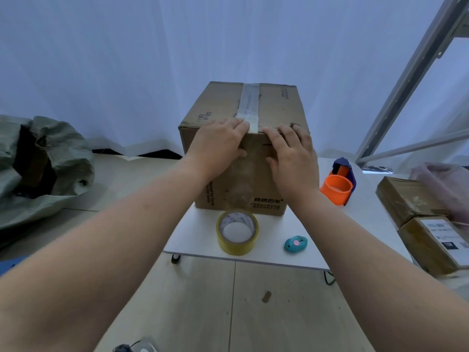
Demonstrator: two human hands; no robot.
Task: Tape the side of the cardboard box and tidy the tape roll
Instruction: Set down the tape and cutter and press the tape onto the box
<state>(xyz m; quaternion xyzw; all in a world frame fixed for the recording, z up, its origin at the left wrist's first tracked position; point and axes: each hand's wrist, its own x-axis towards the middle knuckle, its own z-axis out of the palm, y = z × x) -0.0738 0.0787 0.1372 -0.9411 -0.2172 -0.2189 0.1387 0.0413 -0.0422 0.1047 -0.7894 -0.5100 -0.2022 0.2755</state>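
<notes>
A brown cardboard box (274, 107) stands on a small white table (198, 240), with a strip of clear tape (250, 102) along its top seam and down over the near edge. My left hand (215, 146) lies flat against the box's near side, fingertips on the tape at the top edge. To the right of the tape, my right hand (291, 158) presses flat on the same side, its fingertips at the top edge. Neither hand grips anything. A yellowish tape roll (237, 232) lies flat on the table in front of the box.
A small teal box cutter (295, 243) lies right of the roll. An orange and blue tape dispenser (338, 184) stands right of the box. Brown parcels (429, 219) sit at the far right, a grey-green sack (43, 168) on the floor at left, and a metal frame (411, 80) at upper right.
</notes>
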